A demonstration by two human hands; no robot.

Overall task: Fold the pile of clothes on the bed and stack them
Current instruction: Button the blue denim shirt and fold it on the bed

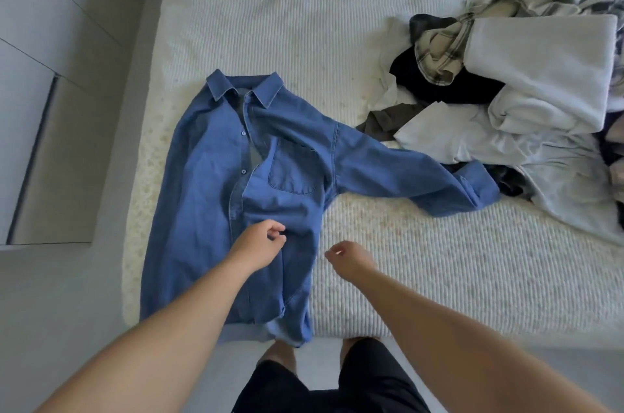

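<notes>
White bed (304,7), denim shirt (216,210) spread, clothes pile (506,92) beside

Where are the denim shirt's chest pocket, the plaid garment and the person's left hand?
chest pocket (293,169), head view, middle of the patch on the denim shirt (202,210) front.
plaid garment (439,51), head view, its bunched checked fabric in the pile.
left hand (260,245), head view, back of the hand.
</notes>
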